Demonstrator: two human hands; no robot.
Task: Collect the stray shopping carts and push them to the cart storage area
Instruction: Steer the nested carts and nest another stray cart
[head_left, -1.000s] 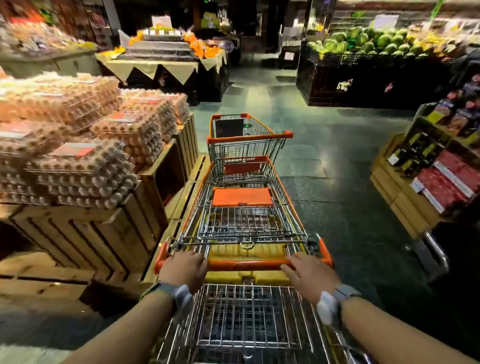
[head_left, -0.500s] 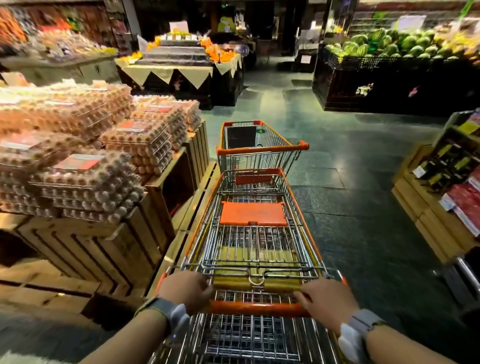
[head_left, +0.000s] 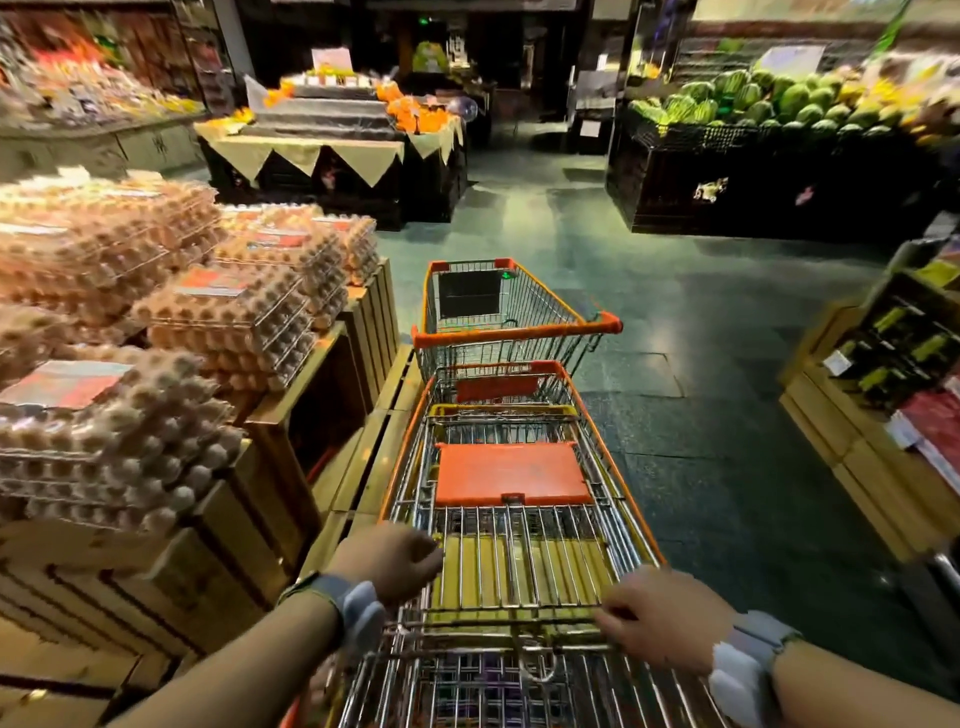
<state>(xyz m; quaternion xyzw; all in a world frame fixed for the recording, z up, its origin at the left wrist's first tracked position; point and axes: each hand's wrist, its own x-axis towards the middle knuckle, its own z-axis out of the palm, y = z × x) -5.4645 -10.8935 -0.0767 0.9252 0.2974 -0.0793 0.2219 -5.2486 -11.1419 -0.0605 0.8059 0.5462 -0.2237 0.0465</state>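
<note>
Chrome-wire nested carts (head_left: 511, 519), orange trim, both hands' fingers (head_left: 426, 553) gripping rear frame

Both hands, left hand (head_left: 387, 564) and right hand (head_left: 657, 613), sit at the near end of the nested carts (head_left: 511, 499), whose front cart (head_left: 498, 312) lies ahead, with egg trays (head_left: 171, 332) on wooden crates (head_left: 218, 551) to the left and shelves (head_left: 893, 395) to the right.

Egg trays (head_left: 228, 322) on crates (head_left: 291, 415)
</note>
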